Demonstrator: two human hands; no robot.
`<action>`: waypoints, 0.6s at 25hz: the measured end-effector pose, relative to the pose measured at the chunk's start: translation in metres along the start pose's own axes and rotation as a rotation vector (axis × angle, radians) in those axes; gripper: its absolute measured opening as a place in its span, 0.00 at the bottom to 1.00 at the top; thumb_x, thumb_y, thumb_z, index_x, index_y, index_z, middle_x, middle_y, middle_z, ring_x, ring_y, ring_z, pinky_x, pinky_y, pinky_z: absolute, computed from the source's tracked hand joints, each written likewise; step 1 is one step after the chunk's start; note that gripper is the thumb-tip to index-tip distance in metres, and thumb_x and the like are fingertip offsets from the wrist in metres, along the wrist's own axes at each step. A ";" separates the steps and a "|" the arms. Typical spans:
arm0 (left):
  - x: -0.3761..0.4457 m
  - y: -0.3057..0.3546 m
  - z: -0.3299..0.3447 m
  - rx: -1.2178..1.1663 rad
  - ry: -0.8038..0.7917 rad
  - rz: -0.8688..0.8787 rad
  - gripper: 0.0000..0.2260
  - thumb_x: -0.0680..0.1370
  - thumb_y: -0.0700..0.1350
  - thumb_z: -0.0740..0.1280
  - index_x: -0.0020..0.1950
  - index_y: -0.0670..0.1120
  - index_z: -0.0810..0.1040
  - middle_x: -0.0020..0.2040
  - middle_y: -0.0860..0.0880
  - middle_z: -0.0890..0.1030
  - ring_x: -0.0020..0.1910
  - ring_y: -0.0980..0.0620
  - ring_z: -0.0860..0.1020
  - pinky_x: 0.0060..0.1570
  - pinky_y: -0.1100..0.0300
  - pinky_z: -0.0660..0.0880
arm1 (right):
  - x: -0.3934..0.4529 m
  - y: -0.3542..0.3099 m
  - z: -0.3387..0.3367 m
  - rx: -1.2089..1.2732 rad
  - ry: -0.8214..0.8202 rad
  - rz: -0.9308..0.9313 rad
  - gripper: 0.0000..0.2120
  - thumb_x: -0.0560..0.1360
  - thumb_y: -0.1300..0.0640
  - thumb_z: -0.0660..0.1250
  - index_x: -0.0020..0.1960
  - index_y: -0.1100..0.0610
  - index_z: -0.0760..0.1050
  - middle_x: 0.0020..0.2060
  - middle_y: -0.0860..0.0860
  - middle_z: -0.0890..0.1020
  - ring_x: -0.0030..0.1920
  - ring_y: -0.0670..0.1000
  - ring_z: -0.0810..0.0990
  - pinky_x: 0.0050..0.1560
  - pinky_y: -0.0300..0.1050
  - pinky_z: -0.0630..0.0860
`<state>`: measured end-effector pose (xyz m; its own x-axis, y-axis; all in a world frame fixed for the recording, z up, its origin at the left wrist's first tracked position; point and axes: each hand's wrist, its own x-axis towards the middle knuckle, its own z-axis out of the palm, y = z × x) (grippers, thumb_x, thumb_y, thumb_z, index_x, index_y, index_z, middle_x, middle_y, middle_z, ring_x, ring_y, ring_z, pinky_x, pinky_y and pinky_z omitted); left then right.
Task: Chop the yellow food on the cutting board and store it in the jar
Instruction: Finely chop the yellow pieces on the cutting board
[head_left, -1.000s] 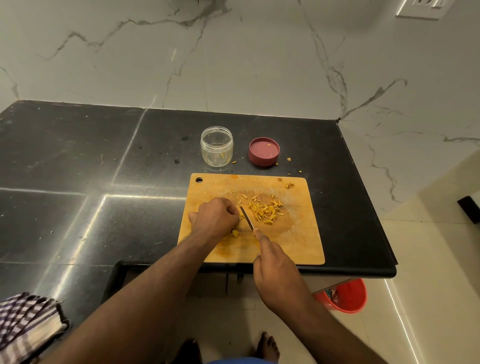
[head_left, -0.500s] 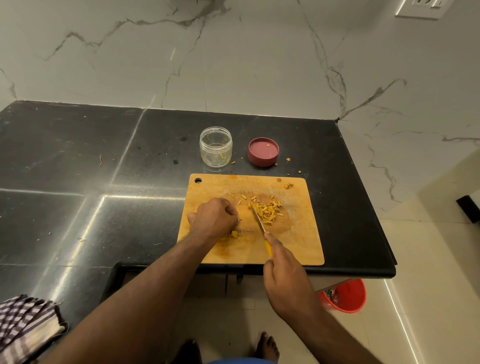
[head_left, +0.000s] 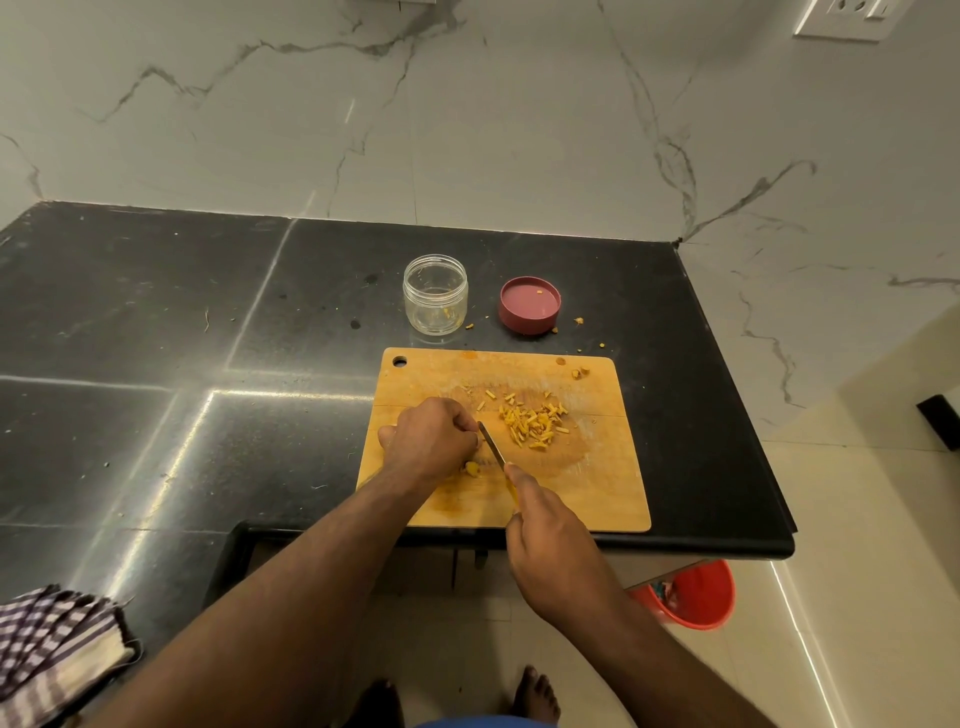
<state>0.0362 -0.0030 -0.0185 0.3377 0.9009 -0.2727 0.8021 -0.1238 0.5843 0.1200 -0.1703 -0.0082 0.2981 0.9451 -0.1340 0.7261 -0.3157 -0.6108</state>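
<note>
A wooden cutting board (head_left: 608, 493) lies at the counter's front edge. A pile of chopped yellow pieces (head_left: 532, 423) sits on its middle. My left hand (head_left: 428, 441) is curled on the board, fingers closed over a yellow chunk (head_left: 471, 468) that peeks out below it. My right hand (head_left: 550, 551) grips a small knife (head_left: 492, 444) with a yellow handle; the blade lies right beside my left fingers. An empty clear glass jar (head_left: 435, 293) stands open behind the board, its red lid (head_left: 530, 305) upturned to its right.
Yellow crumbs (head_left: 579, 321) lie on the black counter (head_left: 156, 338) near the lid. A checked cloth (head_left: 52, 654) sits at the lower left. A red bucket (head_left: 696, 595) stands on the floor below the counter's edge. A marble wall rises behind and to the right.
My right hand moved the knife right toward the pile half a second ago, then brought the blade back left against my left fingers. My left hand has stayed put.
</note>
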 end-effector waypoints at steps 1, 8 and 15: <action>0.000 0.000 0.000 -0.002 0.000 -0.001 0.04 0.76 0.49 0.73 0.41 0.57 0.81 0.42 0.60 0.82 0.50 0.55 0.77 0.54 0.48 0.65 | 0.001 0.000 0.001 -0.004 -0.004 0.003 0.25 0.83 0.55 0.53 0.79 0.48 0.53 0.68 0.49 0.71 0.62 0.49 0.73 0.61 0.47 0.73; 0.000 -0.001 0.000 0.009 0.008 0.013 0.03 0.76 0.49 0.72 0.42 0.55 0.81 0.41 0.59 0.82 0.48 0.55 0.77 0.56 0.47 0.65 | -0.026 0.004 -0.005 0.011 -0.023 0.014 0.25 0.83 0.54 0.52 0.79 0.46 0.51 0.65 0.46 0.71 0.55 0.44 0.74 0.53 0.38 0.72; -0.002 0.000 -0.001 0.023 0.007 0.016 0.04 0.76 0.47 0.70 0.44 0.56 0.82 0.43 0.60 0.82 0.49 0.55 0.77 0.52 0.49 0.63 | -0.012 -0.002 -0.006 0.023 0.009 0.006 0.25 0.83 0.55 0.53 0.79 0.47 0.52 0.68 0.47 0.70 0.62 0.46 0.73 0.59 0.41 0.72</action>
<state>0.0345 -0.0045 -0.0172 0.3473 0.9017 -0.2575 0.8077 -0.1481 0.5707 0.1185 -0.1818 -0.0011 0.3083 0.9422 -0.1310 0.7096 -0.3195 -0.6280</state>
